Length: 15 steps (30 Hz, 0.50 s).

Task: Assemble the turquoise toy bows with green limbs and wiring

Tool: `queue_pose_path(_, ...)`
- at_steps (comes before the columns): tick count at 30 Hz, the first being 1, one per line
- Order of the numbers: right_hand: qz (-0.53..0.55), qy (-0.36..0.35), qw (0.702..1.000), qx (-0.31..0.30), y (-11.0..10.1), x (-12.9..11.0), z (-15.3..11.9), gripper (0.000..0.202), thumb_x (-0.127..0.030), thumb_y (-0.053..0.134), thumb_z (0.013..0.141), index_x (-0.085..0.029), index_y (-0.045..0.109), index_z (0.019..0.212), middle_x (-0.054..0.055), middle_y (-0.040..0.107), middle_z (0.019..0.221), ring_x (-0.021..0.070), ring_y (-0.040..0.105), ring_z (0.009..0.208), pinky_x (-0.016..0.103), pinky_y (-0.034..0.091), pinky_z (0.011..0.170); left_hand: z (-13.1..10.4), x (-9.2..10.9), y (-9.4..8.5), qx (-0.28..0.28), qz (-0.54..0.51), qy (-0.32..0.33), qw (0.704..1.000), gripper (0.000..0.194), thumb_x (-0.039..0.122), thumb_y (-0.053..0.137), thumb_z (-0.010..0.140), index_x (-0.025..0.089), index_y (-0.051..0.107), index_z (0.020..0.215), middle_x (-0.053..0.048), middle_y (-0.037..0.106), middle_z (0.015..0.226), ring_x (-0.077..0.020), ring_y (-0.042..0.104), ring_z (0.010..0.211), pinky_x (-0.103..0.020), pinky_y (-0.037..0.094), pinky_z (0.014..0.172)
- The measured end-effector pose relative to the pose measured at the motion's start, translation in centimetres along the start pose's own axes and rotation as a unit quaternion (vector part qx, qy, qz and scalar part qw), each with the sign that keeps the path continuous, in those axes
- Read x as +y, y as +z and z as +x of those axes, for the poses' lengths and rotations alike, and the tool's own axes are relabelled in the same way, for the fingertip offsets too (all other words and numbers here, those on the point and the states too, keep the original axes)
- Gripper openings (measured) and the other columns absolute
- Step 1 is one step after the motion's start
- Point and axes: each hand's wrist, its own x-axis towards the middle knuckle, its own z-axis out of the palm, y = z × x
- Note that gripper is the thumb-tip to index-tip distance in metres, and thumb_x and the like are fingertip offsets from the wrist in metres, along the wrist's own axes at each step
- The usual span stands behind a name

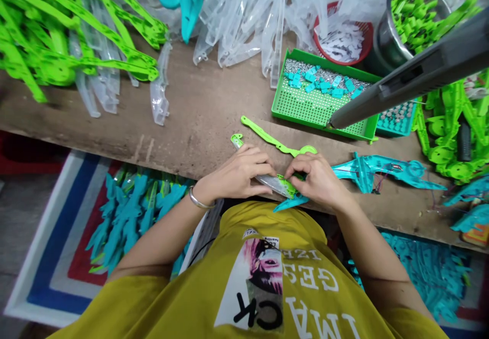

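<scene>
At the table's front edge, my left hand [244, 171] is closed around a long green and clear plastic part [273, 182]. Its hooked green tip shows beyond my knuckles. My right hand [317, 180] is curled over the other end of this part, thumb and fingers pinched at the green end; anything small between them is hidden. Below that end a pointed turquoise plastic piece [290, 204] sticks out under my right hand. Just past both hands lies a slim lime-green plastic arm [267, 138] with a round end.
A green perforated basket [321, 110] holds small turquoise pieces and metal screws. A grey power screwdriver [397, 79] hangs in from the right. Turquoise wired part [382, 170] lies beside my right hand. Green parts [53, 38] and clear parts [244, 23] are heaped behind.
</scene>
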Motion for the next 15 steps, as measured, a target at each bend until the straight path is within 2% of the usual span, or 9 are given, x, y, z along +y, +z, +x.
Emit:
queue_pose_path(4, -0.026, -0.054, 0.998, -0.015, -0.15, 0.39, -0.39, 0.024, -0.007, 0.063, 0.087, -0.023, 0.080, 0.090, 0.002, 0.076, 0.092, 0.0198, 0.064, 0.090, 0.038, 0.037, 0.092, -0.50, -0.30, 0.23, 0.030, 0.012, 0.024, 0.999, 0.022, 0.043, 0.067, 0.096, 0.022, 0.069, 0.105, -0.005, 0.076, 0.107, -0.0222, 0.063, 0.099, -0.044, 0.039, 0.104)
queue_pose_path(8, -0.089, -0.090, 0.991, -0.043, -0.57, 0.31, -0.47, 0.023, -0.011, 0.064, 0.089, -0.024, 0.082, 0.096, 0.004, 0.075, 0.094, 0.0208, 0.062, 0.090, 0.039, 0.034, 0.089, -0.53, -0.61, 0.30, 0.038, 0.037, 0.038, 0.998, 0.023, 0.044, 0.067, 0.096, 0.023, 0.070, 0.102, -0.005, 0.076, 0.107, -0.0224, 0.063, 0.097, -0.043, 0.040, 0.100)
queue_pose_path(11, -0.133, -0.095, 0.985, -0.057, -0.82, -0.07, -0.39, 0.021, -0.014, 0.065, 0.090, -0.023, 0.082, 0.097, 0.005, 0.074, 0.094, 0.0216, 0.059, 0.089, 0.039, 0.033, 0.087, -0.37, -0.58, 0.19, 0.034, 0.051, 0.042, 0.997, 0.024, 0.045, 0.066, 0.097, 0.022, 0.070, 0.102, -0.005, 0.076, 0.105, -0.0229, 0.062, 0.094, -0.043, 0.042, 0.094)
queue_pose_path(15, -0.157, -0.083, 0.982, -0.068, -0.98, -0.52, -0.34, 0.021, -0.016, 0.064, 0.090, -0.023, 0.082, 0.097, 0.006, 0.073, 0.094, 0.0225, 0.057, 0.089, 0.039, 0.033, 0.086, -0.25, -0.37, -0.02, 0.034, 0.040, 0.028, 0.998, 0.028, 0.044, 0.068, 0.095, 0.020, 0.068, 0.109, -0.008, 0.074, 0.104, -0.0247, 0.063, 0.099, -0.043, 0.043, 0.097)
